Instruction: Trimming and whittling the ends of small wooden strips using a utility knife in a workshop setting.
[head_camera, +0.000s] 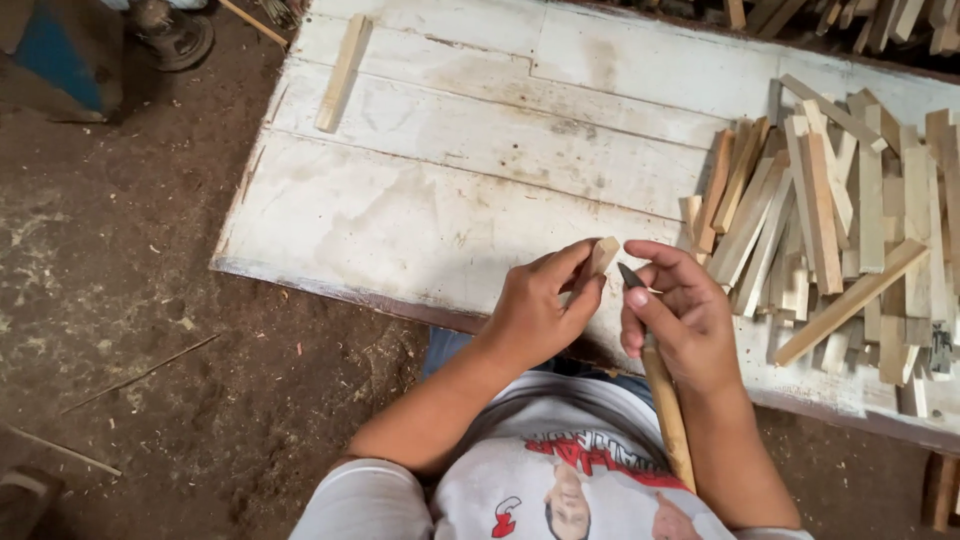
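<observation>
Whittling looks like the step in hand. The left hand (535, 310) pinches a short pale block of wood (601, 258) between thumb and fingers, its grip closed firmly round the lower part so the upper end sticks out above the near edge of the worn white-painted plank counter (420, 200). The right hand (685, 320) is wrapped tight round a knife with a long round wooden handle (668, 405); its small dark blade (631, 276) points up toward the block, just beside it and, as far as can be seen, not touching. A heap of pale cut wooden sticks (840, 230) lies on the counter to the right, and a single loose wooden stick (340, 72) rests far off near the top left. By my judgement the next move calls for bringing blade to wood while the left hand holds the block steady, fingers clear of the edge.
</observation>
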